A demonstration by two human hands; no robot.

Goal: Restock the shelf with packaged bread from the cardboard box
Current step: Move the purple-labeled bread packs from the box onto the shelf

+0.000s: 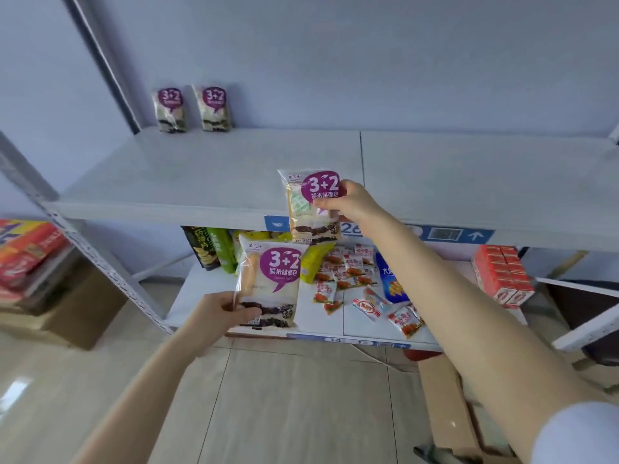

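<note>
Each of my hands holds one clear bread packet with a purple "3+2" label. My right hand [348, 204] pinches the upper packet [310, 209] by its right edge, upright, just over the front lip of the grey top shelf [214, 175]. My left hand [217, 313] grips the lower packet [269, 286] at its bottom left corner, in front of the lower shelf. Two more of the same packets [192, 108] stand upright against the wall at the shelf's back left. A flap of the cardboard box [445, 406] shows on the floor at lower right.
The lower shelf [361, 326] holds green and yellow snack bags [221, 249], several small red sachets [348, 272], a blue bag and red cartons [502, 276] at right. Colourful boxes [26, 249] sit on a neighbouring rack at left, above a brown carton. A metal upright [83, 249] slants at left.
</note>
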